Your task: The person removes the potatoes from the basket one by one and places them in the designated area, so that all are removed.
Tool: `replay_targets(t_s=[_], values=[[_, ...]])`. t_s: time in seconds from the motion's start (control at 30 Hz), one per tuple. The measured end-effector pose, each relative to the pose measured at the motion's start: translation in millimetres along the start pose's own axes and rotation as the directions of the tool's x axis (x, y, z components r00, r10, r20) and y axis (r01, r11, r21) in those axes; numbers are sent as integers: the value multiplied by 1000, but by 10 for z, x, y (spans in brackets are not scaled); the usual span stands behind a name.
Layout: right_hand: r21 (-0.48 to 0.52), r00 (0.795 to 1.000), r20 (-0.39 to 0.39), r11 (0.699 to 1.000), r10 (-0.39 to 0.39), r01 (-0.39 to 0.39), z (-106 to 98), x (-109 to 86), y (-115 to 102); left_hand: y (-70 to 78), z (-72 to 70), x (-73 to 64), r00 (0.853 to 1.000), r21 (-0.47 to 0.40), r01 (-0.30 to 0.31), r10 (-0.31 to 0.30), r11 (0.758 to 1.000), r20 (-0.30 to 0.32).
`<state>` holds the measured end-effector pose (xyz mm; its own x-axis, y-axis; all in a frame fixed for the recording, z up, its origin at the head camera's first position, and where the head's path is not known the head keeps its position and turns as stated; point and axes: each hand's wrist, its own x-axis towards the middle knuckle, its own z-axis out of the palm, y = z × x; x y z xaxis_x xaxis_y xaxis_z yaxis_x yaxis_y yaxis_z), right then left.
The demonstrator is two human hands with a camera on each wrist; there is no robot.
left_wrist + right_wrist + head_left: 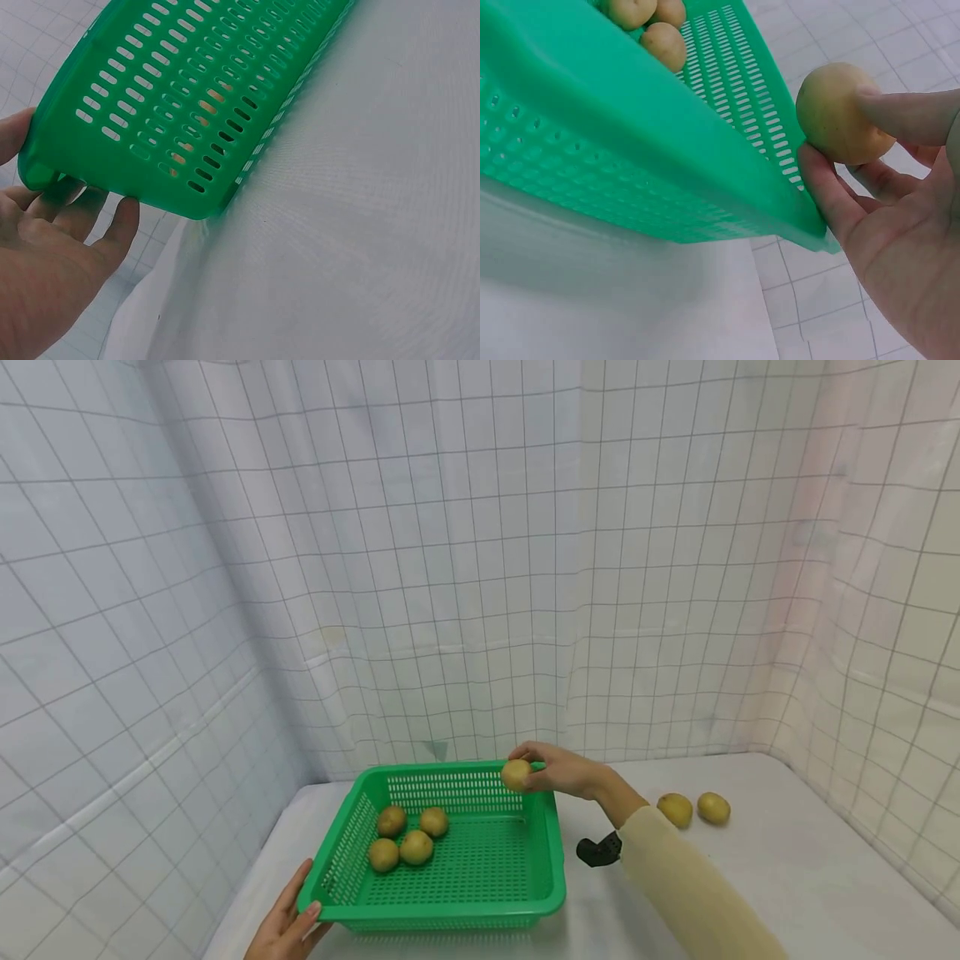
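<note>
A green plastic basket with slotted walls stands on the white table. Several potatoes lie grouped in its left half. My left hand grips the rim at the near left corner, thumb on top and fingers under it, as the left wrist view shows. Over the far right corner, my right hand pinches a potato between thumb and fingers. In the right wrist view that potato is level with the rim, the fingers close against the basket's edge.
Two more potatoes, one nearer and one farther right, lie on the table right of the basket. A black curved object lies partly hidden by the right sleeve. Gridded white curtains enclose the back and sides.
</note>
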<state>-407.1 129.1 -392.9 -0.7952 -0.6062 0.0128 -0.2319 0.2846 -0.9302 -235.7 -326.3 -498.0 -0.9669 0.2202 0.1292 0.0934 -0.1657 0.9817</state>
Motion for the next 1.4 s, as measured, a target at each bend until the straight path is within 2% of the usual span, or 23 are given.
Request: replay_targets(t_s=[0.17,0.3,0.53,0.73,1.0,1.2,1.3,1.4], values=[[21,1000,4,1000,-12,11,-50,-63,-18,18,13,-6,997,31,50,-48,998,-63],[-14,1000,-8,1000,-9,8,-88,-89,-22,31,27,-12,991,46,87,-82,995,-109],[-37,998,-61,999,11,-13,-165,-166,-7,22,33,-12,992,48,70,-64,996,-104],[-80,993,-117,996,27,-37,-230,-313,40,23,54,-18,987,68,108,-99,992,-129],[-56,988,-150,997,45,-54,-324,-449,123,25,40,-14,993,59,69,-63,996,-101],[-6,988,-148,999,53,-54,-404,-553,227,29,23,-12,992,57,76,-70,996,-103],[-11,988,-152,999,40,-42,-449,-604,270,27,17,-5,996,47,57,-53,997,-77],[-62,983,-180,996,44,-56,-491,-655,296,25,6,5,999,27,32,-31,999,-33]])
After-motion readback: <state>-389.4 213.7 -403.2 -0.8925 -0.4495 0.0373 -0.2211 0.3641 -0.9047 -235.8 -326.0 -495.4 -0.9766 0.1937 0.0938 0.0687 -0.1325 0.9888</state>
